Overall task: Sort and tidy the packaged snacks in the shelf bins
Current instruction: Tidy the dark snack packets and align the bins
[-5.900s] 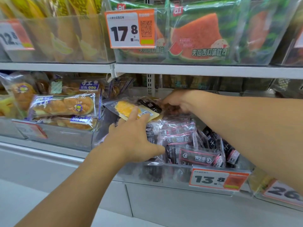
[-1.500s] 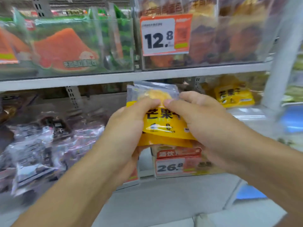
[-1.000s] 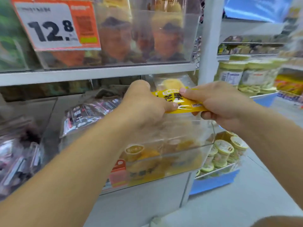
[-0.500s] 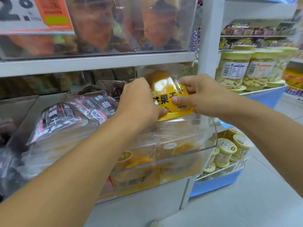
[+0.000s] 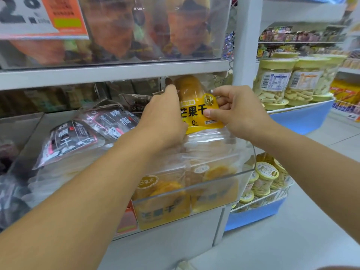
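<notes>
Two hands hold one yellow mango packet (image 5: 196,114) at the centre of the frame. Right hand (image 5: 235,112): thumb and forefinger pinch the packet's right edge, the remaining fingers curled behind it. Left hand (image 5: 163,121): fingers wrapped round the packet's left edge, the fingertips hidden behind the film (back of the hand faces the camera). The packet stands upright, its clear top showing an orange piece of fruit, its lower edge just above the rim of the clear bin (image 5: 251,164) at lower centre. Inside that bin, more yellow packets (image 5: 161,209) of the same kind stand against the front wall.

Left of the hands, dark plum packets (image 5: 70,139) lie tilted in the neighbouring bin, overlapping one another. Above, a white shelf edge (image 5: 116,73) crosses the frame; on it a clear bin with blurred orange-brown goods and a price tag (image 5: 39,16) at upper left, its figures partly cut off. At the right of the frame, beyond a white upright (image 5: 245,41), clear tubs with pale yellow lids (image 5: 276,80) stand on a blue rack, smaller lidded cups (image 5: 266,172) on the tier below.
</notes>
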A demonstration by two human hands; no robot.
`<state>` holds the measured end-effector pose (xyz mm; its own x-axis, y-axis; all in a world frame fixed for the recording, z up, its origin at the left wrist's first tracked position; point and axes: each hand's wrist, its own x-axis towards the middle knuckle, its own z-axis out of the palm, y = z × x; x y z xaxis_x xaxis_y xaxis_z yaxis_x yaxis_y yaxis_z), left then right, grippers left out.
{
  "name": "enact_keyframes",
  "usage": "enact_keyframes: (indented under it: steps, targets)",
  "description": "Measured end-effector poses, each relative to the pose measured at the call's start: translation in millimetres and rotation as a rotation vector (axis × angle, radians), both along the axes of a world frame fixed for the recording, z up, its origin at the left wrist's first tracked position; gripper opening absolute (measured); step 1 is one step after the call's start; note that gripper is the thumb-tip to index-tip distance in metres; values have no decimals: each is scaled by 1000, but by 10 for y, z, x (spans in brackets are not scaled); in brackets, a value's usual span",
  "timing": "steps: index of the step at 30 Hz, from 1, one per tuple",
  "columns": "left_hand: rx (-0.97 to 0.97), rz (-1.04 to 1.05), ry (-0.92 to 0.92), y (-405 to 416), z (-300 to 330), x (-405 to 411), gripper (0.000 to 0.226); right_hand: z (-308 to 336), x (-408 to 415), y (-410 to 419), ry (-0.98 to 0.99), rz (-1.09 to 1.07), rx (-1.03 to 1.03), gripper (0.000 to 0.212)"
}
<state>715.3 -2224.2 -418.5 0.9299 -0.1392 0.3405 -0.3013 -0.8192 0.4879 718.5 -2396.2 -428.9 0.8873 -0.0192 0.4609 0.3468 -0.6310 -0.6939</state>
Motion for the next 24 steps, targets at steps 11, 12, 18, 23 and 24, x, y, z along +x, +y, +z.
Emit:
enact_keyframes:
  steps: [11,12,18,23,24]
  targets:
    - [74,-49,-9,5,-10,-16,43,78,-67,-127,8,-135,-228,40]
    - [71,-29,-30,-14,-26,-30,44,89,-92,-132,28,-143,-256,40]
    - [-46,54,-25,-72,-33,2,38,111,-111,-104,65,-145,-134,31]
    - [85,-46,-5,10,45,-11,43,122,-148,-159,41,-164,-76,12]
    - [138,-46,-17,21,39,-20,43,118,-153,-150,36,-171,-135,12]
